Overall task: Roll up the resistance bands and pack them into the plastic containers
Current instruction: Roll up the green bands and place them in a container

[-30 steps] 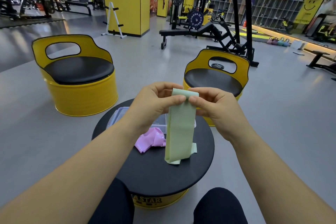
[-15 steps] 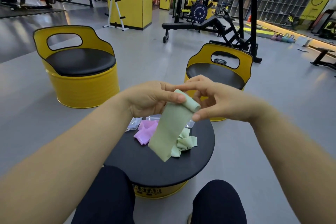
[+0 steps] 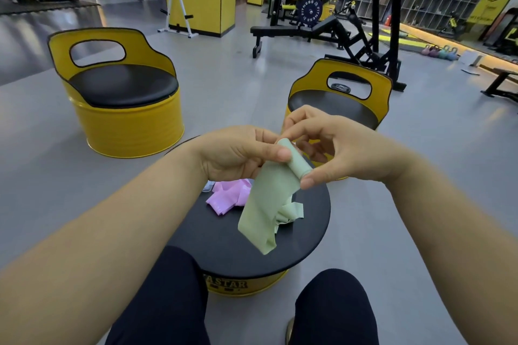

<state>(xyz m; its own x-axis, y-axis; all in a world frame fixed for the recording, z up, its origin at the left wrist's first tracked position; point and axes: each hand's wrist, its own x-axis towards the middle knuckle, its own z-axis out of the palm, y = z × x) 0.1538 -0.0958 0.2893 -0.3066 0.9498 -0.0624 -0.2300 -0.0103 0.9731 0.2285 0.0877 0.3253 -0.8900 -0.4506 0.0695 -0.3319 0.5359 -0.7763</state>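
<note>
A pale green resistance band point(image 3: 266, 202) hangs above the round black table point(image 3: 224, 244), its top end wound into a small tight roll. My left hand point(image 3: 238, 154) pinches the roll's left end with thumb and fingers. My right hand point(image 3: 333, 148) holds the roll's right end between thumb and curled fingers. The loose tail trails down to a crumpled heap on the table. A pink band point(image 3: 227, 197) lies bunched on the table behind the green one. A corner of a clear plastic container point(image 3: 208, 186) peeks out under my left wrist; the rest is hidden.
Two yellow barrel chairs with black seats stand beyond the table, one at the far left point(image 3: 120, 98) and one straight ahead point(image 3: 339, 98). My knees point(image 3: 173, 288) flank the table's near edge. Gym benches and racks point(image 3: 322, 28) stand farther back on the grey floor.
The flat top of the green band has been wound into a thicker, tighter roll between both hands. The hanging tail has shortened and tilted leftward. The view has tipped downward.
</note>
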